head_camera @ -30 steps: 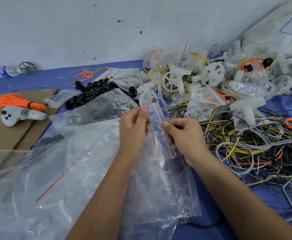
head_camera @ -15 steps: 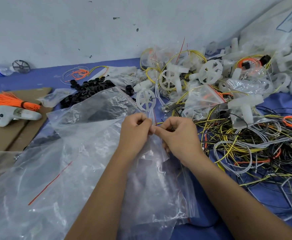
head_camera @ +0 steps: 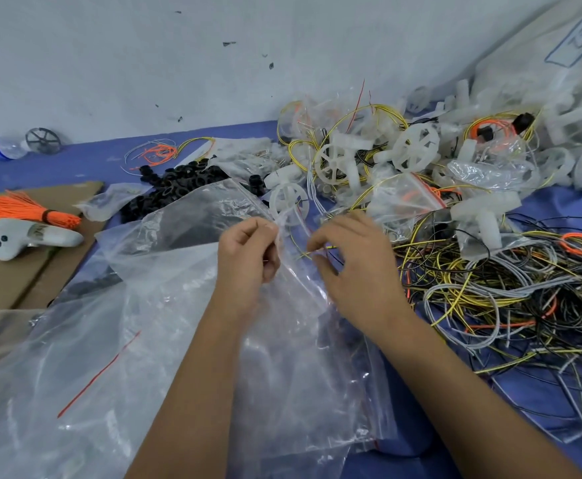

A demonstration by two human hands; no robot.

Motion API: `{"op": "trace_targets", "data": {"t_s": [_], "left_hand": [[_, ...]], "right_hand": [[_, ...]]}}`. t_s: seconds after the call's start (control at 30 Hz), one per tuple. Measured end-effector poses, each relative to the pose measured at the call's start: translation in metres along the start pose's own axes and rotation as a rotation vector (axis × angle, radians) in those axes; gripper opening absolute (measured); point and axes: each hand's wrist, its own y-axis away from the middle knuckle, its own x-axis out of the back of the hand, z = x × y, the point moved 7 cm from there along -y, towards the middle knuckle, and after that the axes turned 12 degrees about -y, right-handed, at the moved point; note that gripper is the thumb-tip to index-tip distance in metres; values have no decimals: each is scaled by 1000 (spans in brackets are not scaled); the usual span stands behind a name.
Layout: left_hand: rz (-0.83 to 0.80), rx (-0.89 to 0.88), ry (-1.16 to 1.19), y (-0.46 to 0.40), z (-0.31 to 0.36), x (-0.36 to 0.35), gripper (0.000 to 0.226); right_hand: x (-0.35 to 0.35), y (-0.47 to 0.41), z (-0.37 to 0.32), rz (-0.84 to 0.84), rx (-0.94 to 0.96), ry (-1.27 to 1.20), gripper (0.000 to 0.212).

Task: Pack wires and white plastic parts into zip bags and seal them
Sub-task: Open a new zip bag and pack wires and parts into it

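Zip bags [head_camera: 186,305] of clear glossy crinkled plastic film, white plastic parts [head_camera: 334,160] matt and translucent at 1 o'clock, wires [head_camera: 489,295] smooth plastic-sheathed, cardboard [head_camera: 9,271] matt brown at 9 o'clock, surface [head_camera: 558,205] matt blue.

A clear zip bag [head_camera: 303,340] is lying crumpled over a heap of other clear bags [head_camera: 75,340] on the blue cloth, its top corner being pinched up. To the right, a tangle of yellow, grey, black and orange wires [head_camera: 496,299] is sprawling across the cloth. Behind it, white plastic parts [head_camera: 417,150], spoked wheels and tee-shaped pieces, are piling against the wall.
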Motion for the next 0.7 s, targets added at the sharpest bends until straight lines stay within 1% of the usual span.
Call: {"op": "trace_targets", "data": {"t_s": [0.03, 0.1, 0.17, 0.2, 0.23, 0.27, 0.3, 0.33, 0.37, 0.4, 0.43, 0.5, 0.53, 0.6, 0.7], "left_hand": [[-2, -22, -29, 2, 1, -4, 33], [8, -50, -57, 5, 3, -10, 36], [25, -82, -73, 6, 5, -11, 34], [32, -96, -73, 7, 6, -12, 33], [37, -101, -69, 7, 6, -12, 33], [39, -97, -61, 7, 5, -12, 33], [37, -90, -60, 7, 4, -12, 32], [32, -88, -69, 7, 4, -13, 31], [25, -98, -98, 7, 4, -14, 27], [13, -121, -149, 7, 5, -15, 25], [-5, -150, -212, 8, 6, -17, 30], [-56, -198, -363, 11, 4, -23, 46], [-68, -216, -436, 11, 3, -25, 46], [-82, -233, -523, 11, 3, -27, 39], [-95, -219, -524, 9, 2, -25, 22]], "right_hand": [[-6, 0, -8, -64, 70, -65, 21], [-18, 3, -12, -211, 59, -158, 16], [-25, 7, -3, -351, -87, -143, 8], [-27, 9, 4, -397, -174, -103, 10], [-25, 11, 11, -418, -247, -43, 23], [-23, 12, 16, -424, -290, 25, 42], [-20, 11, 19, -428, -299, 101, 56], [-19, 11, 19, -436, -289, 168, 64], [-19, 11, 17, -453, -275, 218, 68], [-21, 13, 17, -472, -267, 249, 69], [-23, 15, 17, -494, -265, 265, 69], [-25, 18, 19, -528, -264, 287, 77], [-25, 18, 20, -527, -261, 301, 78], [-23, 16, 20, -499, -245, 329, 69], [-21, 13, 21, -461, -224, 350, 60]]}}
